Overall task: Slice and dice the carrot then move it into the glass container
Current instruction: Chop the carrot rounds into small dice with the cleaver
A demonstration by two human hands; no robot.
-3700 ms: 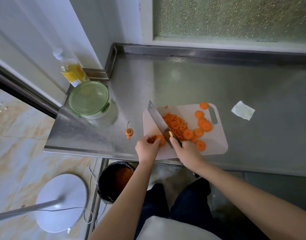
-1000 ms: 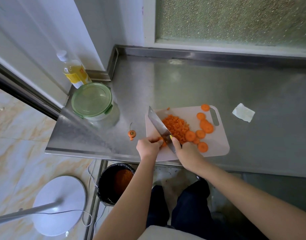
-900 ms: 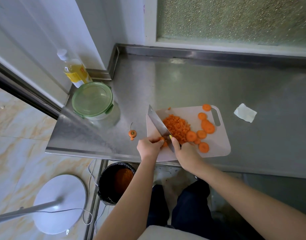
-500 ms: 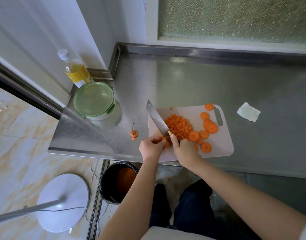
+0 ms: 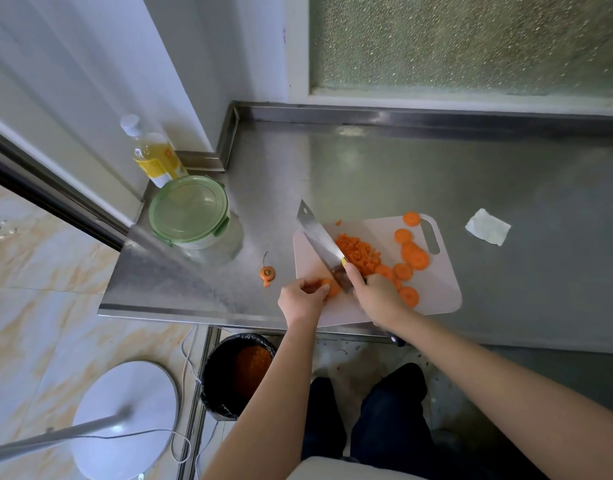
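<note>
The left hand [image 5: 303,299] pinches a carrot piece [image 5: 332,287] with curled fingers at the near edge of the board [image 5: 433,289] on the bench [image 5: 436,174]. The right hand [image 5: 376,296] grips the knife [image 5: 318,237], and its blade points away and to the left. Behind lie dice [image 5: 358,252] and slices [image 5: 415,256]. Farther left stands the lidded container [image 5: 190,216], then a bottle [image 5: 154,157] with an unreadable yellow label.

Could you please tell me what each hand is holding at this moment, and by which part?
The right hand grips the knife by its handle, close to the blade. The left hand pinches the carrot piece by its left end.
</note>
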